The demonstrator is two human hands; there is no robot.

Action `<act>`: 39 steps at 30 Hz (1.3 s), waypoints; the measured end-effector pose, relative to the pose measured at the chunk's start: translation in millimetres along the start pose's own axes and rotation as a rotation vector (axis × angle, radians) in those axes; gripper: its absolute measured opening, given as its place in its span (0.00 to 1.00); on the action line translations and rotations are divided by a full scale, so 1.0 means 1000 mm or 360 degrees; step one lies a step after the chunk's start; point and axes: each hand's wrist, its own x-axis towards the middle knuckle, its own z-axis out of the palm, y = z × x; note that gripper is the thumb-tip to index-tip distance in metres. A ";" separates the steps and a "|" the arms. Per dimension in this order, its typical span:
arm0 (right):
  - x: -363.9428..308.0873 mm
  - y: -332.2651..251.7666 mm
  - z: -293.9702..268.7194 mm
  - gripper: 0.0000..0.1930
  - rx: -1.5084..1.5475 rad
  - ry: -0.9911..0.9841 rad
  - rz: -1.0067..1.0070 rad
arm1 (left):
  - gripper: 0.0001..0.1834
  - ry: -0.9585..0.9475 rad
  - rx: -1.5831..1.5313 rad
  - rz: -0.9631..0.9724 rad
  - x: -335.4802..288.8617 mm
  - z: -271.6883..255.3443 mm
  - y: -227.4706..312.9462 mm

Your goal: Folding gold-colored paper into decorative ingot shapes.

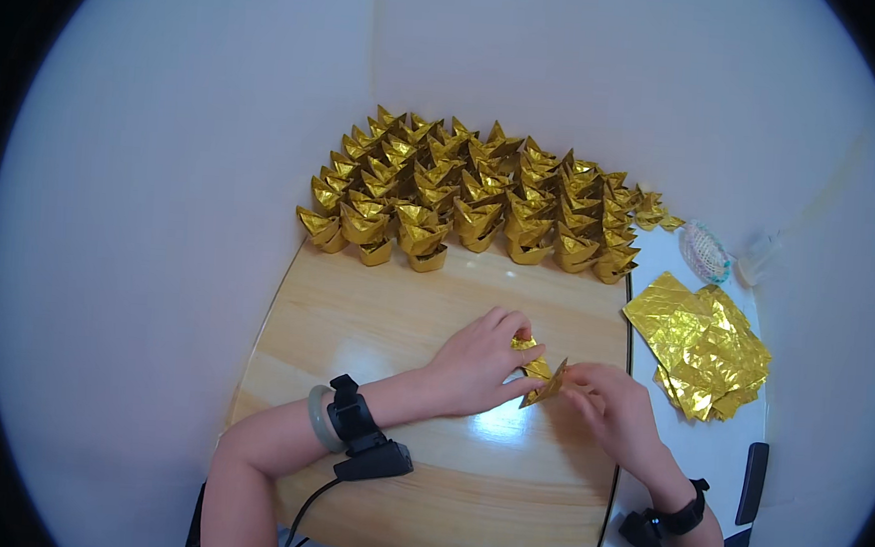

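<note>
Between my two hands, above the wooden tabletop, is a partly folded piece of gold foil paper (546, 388). My left hand (482, 365) grips its left side, with the thumb and fingers bent around it. At its right edge, the fingers of my right hand (614, 410) are closed on the foil. One folded flap stands up to a point near the right fingertips. Parts of the paper are covered by my fingers.
Several rows of folded gold paper ingots (463, 190) are stacked along the back of the wooden table (386, 300). To the right, flat gold foil sheets (704, 345) lie on a white surface (664, 262). Behind them sits a beaded, netted oval item (704, 252).
</note>
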 end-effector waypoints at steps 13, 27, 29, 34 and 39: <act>0.003 0.029 0.020 0.06 0.1527 -0.0116 0.0645 | 0.21 -0.0083 -0.0011 -0.0055 0.000 0.000 -0.002; 0.007 0.008 0.029 0.06 0.0844 0.0129 0.0714 | 0.19 -0.0080 0.0076 -0.0020 0.001 0.004 0.001; 0.005 0.006 0.032 0.04 0.0696 0.0184 0.0577 | 0.19 -0.0077 0.0083 -0.0013 0.001 0.005 0.001; 0.007 0.001 0.034 0.07 0.0589 0.0321 0.0518 | 0.18 -0.0063 0.0093 -0.0032 0.001 0.005 0.000; 0.017 0.000 0.036 0.12 0.0350 0.0473 0.0465 | 0.19 -0.0068 0.0069 -0.0046 0.002 0.007 0.000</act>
